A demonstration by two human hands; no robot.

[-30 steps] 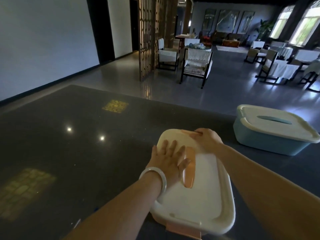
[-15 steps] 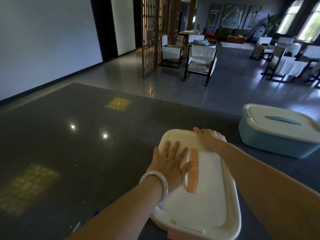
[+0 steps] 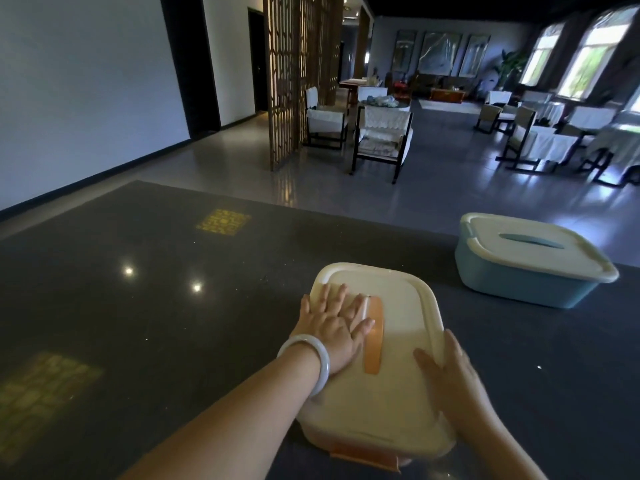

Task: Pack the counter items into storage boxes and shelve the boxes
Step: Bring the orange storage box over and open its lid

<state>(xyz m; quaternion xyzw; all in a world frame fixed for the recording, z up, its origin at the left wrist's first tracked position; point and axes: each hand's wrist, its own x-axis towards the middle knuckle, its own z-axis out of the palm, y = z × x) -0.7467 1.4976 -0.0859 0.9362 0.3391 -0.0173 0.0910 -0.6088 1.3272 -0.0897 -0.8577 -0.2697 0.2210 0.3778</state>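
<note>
A single head-worn wide-angle camera looks forward and down from close above the dark counter (image 3: 138,306), so the person's forearms enter from the bottom edge. It faces across the counter's far edge toward a lounge, whose far furniture seems blurred and bent by the lens.

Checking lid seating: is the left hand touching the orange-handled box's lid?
Touching. The head view shows the left hand lying flat, fingers spread, on the cream lid beside the orange handle, with no gap.
</note>
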